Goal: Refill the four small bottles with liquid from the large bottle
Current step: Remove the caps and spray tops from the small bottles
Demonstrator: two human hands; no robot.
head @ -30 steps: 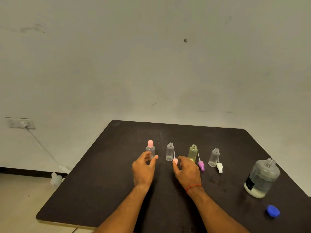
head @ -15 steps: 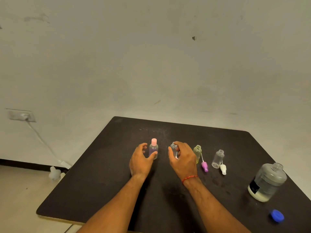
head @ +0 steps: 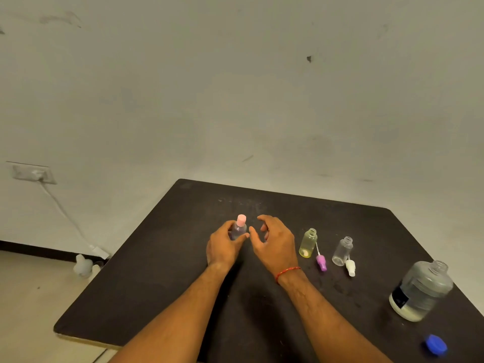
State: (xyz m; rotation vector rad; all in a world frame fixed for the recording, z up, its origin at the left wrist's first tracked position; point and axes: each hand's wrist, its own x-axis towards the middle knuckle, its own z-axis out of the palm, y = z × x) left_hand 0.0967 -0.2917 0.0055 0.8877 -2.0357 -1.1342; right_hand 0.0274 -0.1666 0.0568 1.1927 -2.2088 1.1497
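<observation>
The dark table (head: pixel 167 284) carries a row of small bottles. My left hand (head: pixel 222 247) grips the leftmost one, a clear bottle with a pink cap (head: pixel 239 227), which stands upright. My right hand (head: pixel 275 242) curls around the second small bottle, which is almost wholly hidden by the fingers. To the right stand an open yellowish bottle (head: pixel 308 243) with a purple spray cap (head: pixel 321 263) lying beside it, and an open clear bottle (head: pixel 342 251) with a white spray cap (head: pixel 350 268). The large bottle (head: pixel 421 293) stands uncapped at the far right, its blue cap (head: pixel 436 344) nearer me.
The table's left edge drops to a pale floor where a white plastic object (head: pixel 83 265) lies. A wall socket (head: pixel 34 174) with a white cable hangs at the left. A plain wall stands behind the table.
Both hands have reached forward from the table to the bottles. The left has closed on the pink-capped bottle, and the right has wrapped around the second bottle, whose loose cap is out of sight.
</observation>
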